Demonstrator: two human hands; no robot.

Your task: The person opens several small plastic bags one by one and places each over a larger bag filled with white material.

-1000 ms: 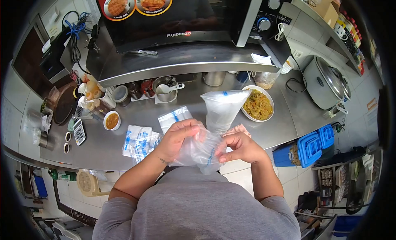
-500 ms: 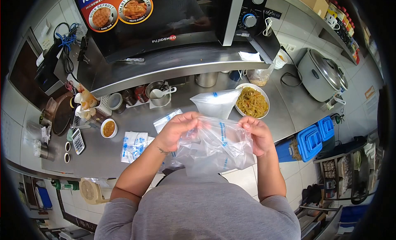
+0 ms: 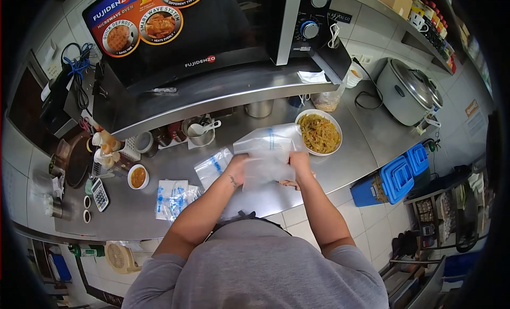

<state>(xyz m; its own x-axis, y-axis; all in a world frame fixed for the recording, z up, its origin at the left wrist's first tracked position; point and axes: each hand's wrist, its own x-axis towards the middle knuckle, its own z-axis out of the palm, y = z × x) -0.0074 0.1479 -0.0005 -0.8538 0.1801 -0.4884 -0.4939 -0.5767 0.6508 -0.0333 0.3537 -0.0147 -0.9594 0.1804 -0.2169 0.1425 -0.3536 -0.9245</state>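
Observation:
A clear plastic bag, smeared by motion, hangs between my two hands over the counter. My left hand is closed on its left side, and my right hand grips the right side; some fingers are blurred or behind the plastic. Just beyond them, another plastic bag with blue print lies against a white bowl of cooked noodle-like food. Flat printed bags rest left of my left hand, with more folded bags nearer the counter's front edge.
A microwave stands on a raised steel shelf behind the counter. At right are a rice cooker and blue-lidded bins. A small bowl of sauce, a calculator and squeeze bottles sit at left.
Both hands have moved forward and closer together, carrying the plastic bag away from my body toward the other bag by the bowl. The view has shifted slightly.

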